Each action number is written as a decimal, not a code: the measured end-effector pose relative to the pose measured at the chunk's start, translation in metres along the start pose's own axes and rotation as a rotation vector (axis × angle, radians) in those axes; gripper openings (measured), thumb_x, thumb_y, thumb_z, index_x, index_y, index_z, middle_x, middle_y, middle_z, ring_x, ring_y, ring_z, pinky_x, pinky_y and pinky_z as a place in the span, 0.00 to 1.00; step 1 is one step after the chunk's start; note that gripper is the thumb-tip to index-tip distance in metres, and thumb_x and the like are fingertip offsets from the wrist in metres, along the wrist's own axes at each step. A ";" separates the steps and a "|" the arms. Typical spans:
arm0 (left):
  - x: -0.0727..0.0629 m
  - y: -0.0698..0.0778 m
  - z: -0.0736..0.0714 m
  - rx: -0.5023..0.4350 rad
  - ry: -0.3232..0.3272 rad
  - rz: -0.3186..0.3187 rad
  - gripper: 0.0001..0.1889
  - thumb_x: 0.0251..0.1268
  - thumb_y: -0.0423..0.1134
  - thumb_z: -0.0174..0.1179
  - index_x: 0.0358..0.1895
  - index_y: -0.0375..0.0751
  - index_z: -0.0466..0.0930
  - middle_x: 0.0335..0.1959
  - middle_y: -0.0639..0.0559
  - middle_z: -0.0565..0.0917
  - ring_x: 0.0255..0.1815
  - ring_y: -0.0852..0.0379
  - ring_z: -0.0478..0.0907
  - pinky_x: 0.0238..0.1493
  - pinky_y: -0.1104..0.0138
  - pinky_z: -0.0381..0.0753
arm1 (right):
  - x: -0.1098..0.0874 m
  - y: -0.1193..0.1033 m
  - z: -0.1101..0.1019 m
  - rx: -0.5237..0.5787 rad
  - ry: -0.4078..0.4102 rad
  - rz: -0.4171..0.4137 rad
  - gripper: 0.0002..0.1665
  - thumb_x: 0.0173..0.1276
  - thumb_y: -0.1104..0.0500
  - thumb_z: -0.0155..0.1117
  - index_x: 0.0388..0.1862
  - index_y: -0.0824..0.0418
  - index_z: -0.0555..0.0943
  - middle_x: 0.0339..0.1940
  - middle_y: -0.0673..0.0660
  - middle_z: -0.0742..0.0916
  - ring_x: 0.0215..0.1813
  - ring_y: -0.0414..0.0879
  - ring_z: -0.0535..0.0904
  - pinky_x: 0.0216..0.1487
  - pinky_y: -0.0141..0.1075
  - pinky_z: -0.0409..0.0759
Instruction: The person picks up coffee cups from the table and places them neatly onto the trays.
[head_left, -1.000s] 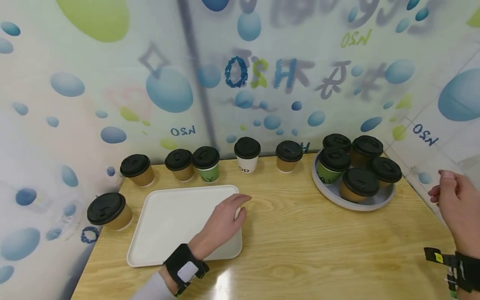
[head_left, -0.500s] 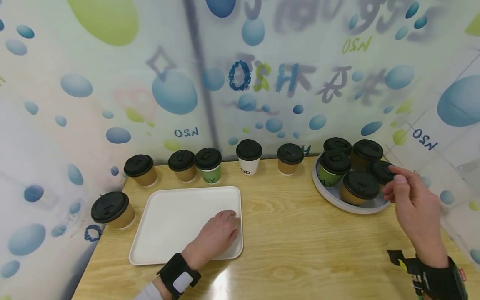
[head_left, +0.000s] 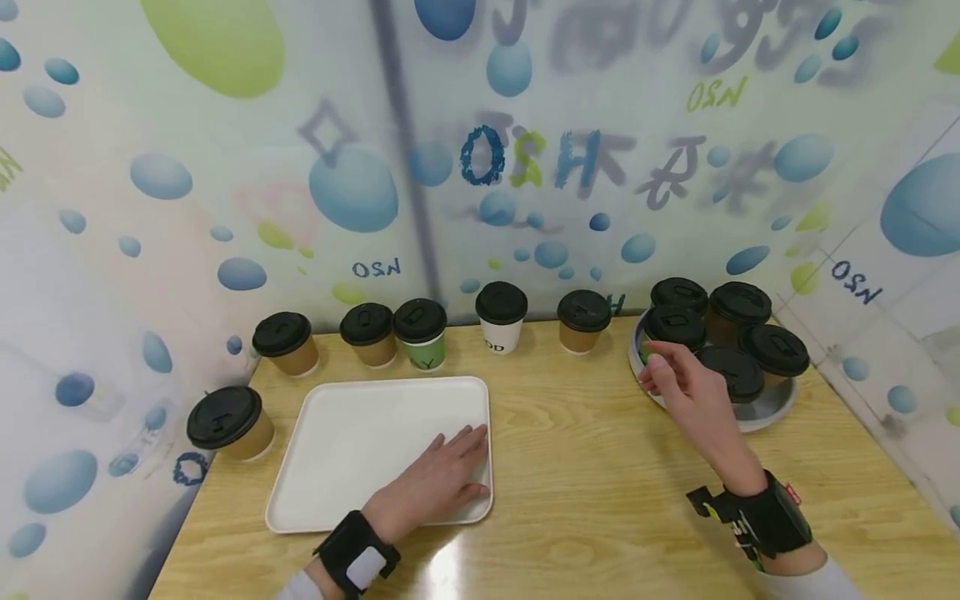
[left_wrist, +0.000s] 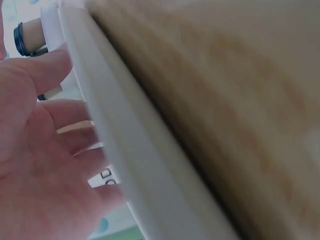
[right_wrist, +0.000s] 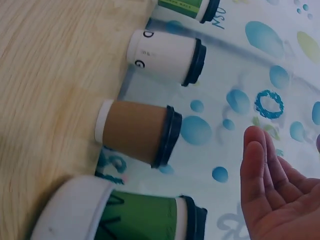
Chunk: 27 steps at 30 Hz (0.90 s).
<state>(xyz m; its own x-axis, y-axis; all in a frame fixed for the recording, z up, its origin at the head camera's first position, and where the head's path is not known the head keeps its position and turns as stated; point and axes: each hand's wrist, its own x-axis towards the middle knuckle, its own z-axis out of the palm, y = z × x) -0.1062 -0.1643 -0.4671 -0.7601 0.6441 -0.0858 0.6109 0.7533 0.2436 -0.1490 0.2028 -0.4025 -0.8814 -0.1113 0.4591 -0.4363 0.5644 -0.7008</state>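
Observation:
My left hand [head_left: 435,482] lies over the right side of a white rectangular tray [head_left: 352,450], fingers spread and fairly straight. In the left wrist view its fingertips meet the edge of the tray [left_wrist: 125,120]. My right hand [head_left: 693,400] hovers in front of a round grey tray [head_left: 776,408], fingers slightly bent, holding nothing. Several lidded paper coffee cups stand on that round tray, among them a brown cup [head_left: 776,350] and a green cup [head_left: 675,325], partly hidden by the hand. In the right wrist view, the green cup [right_wrist: 142,215] is apart from the fingers.
Along the back wall stand a white cup [head_left: 501,321], a green cup [head_left: 422,337] and brown cups, one [head_left: 582,323] near the round tray. Another brown cup [head_left: 232,423] is left of the rectangular tray. Printed curtain-like walls [head_left: 360,192] border the wooden table [head_left: 570,483].
My right hand has swung in from the far right, passing leftward to the front of the round tray. My left hand has come down onto the rectangular tray, its fingers now spread.

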 end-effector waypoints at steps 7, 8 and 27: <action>0.014 0.016 0.002 0.005 -0.035 0.021 0.37 0.72 0.52 0.64 0.75 0.32 0.68 0.80 0.40 0.63 0.80 0.42 0.61 0.72 0.39 0.66 | 0.013 0.006 0.020 0.033 -0.067 0.121 0.22 0.83 0.51 0.55 0.66 0.63 0.77 0.43 0.60 0.88 0.43 0.43 0.85 0.44 0.20 0.78; 0.016 0.019 0.002 0.004 -0.044 0.014 0.37 0.72 0.52 0.64 0.76 0.32 0.68 0.81 0.40 0.62 0.80 0.42 0.60 0.72 0.39 0.66 | 0.015 0.008 0.024 0.031 -0.071 0.135 0.23 0.83 0.51 0.55 0.67 0.64 0.77 0.45 0.60 0.87 0.45 0.46 0.85 0.45 0.21 0.77; 0.044 0.041 0.005 0.002 -0.099 -0.005 0.37 0.78 0.58 0.54 0.78 0.35 0.66 0.82 0.43 0.59 0.81 0.45 0.57 0.74 0.42 0.65 | 0.044 0.025 0.105 0.235 -0.005 0.503 0.55 0.75 0.52 0.65 0.85 0.68 0.42 0.84 0.71 0.52 0.83 0.65 0.49 0.80 0.58 0.55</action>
<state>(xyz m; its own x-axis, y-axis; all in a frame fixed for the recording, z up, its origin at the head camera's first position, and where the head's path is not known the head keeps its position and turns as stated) -0.1139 -0.1043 -0.4661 -0.7377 0.6500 -0.1823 0.6073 0.7569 0.2412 -0.2181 0.1262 -0.4572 -0.9921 0.1204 0.0340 0.0105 0.3510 -0.9363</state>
